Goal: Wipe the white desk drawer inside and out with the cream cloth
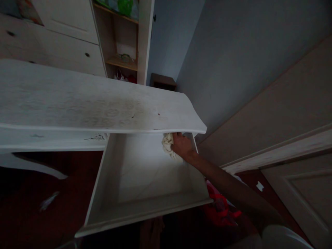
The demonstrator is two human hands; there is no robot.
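My right hand is closed around a crumpled cream cloth at the back right of a pulled-out drawer. The fingertips are partly hidden under the front edge of the white dresser top. Inside, the drawer holds nothing but the cloth and hand. Dark smudges and two small dark specks mark the dresser top. My left hand cannot be seen.
Behind the dresser stands a white cabinet with open shelves. A wall runs along the right side. A red bag lies on the floor, right of the drawer, near a door.
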